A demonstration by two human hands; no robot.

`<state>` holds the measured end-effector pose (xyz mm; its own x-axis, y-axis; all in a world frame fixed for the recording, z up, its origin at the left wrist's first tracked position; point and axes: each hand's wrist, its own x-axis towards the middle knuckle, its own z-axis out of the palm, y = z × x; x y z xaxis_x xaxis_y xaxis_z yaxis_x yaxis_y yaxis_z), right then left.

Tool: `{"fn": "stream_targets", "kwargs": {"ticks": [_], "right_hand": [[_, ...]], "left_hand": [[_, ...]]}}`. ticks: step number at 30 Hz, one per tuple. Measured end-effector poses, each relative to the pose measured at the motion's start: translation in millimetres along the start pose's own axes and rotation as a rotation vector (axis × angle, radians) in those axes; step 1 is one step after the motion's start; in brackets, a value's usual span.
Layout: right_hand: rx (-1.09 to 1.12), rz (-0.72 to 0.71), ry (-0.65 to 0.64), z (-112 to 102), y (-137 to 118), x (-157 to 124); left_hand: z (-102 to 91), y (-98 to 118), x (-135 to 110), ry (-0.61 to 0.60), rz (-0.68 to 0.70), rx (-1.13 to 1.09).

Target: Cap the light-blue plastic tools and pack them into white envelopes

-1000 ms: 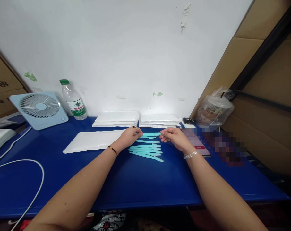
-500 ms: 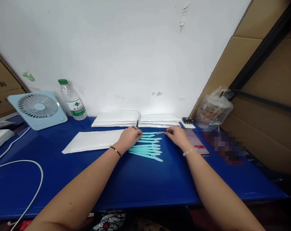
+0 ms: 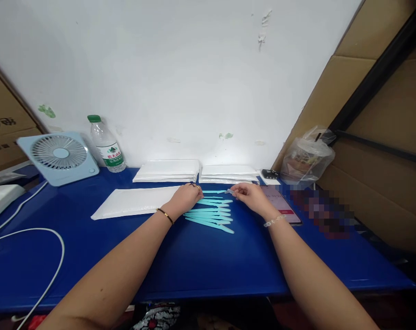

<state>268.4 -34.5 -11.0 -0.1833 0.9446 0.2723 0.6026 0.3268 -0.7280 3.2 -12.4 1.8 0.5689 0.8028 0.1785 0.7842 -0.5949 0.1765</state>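
A teal eyebrow razor (image 3: 214,191) lies between my two hands, its handle under the closed fingers of my left hand (image 3: 184,200). At its right end, my right hand (image 3: 251,197) pinches a small translucent blade cap (image 3: 229,191). Cap and razor end meet; whether the cap sits on the blade is too small to tell. Below them, several more teal eyebrow razors (image 3: 208,214) are fanned in a row, with pale tips to the right. A white padded envelope (image 3: 132,201) reaches to my left hand, which hides its right end.
Two stacks of white padded envelopes (image 3: 168,170) stand against the wall. A phone (image 3: 283,206) lies beside my right wrist. Behind it are a small black item (image 3: 270,174) and a bagged cup (image 3: 306,160). Left are a bottle (image 3: 109,149), a blue fan (image 3: 61,158) and a white cable (image 3: 61,247).
My right hand has moved slightly left with the cap, toward the razor's end. My left hand stays nearly in place. The whole view has shifted a little.
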Motion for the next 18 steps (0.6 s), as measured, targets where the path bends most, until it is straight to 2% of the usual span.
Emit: {"fn": "stream_targets", "kwargs": {"ticks": [5, 14, 18], "right_hand": [[-0.052, -0.031, -0.038, 5.9, -1.1, -0.6], [-0.034, -0.009, -0.06, 11.8, -2.4, 0.5], [0.016, 0.005, -0.114, 16.7, -7.8, -1.4]], "left_hand": [[-2.5, 4.1, 1.0, 0.017, 0.052, 0.087], [-2.3, 3.0, 2.4, 0.055, 0.034, -0.031], [-4.0, 8.9, 1.9, 0.06, 0.07, -0.078]]}}
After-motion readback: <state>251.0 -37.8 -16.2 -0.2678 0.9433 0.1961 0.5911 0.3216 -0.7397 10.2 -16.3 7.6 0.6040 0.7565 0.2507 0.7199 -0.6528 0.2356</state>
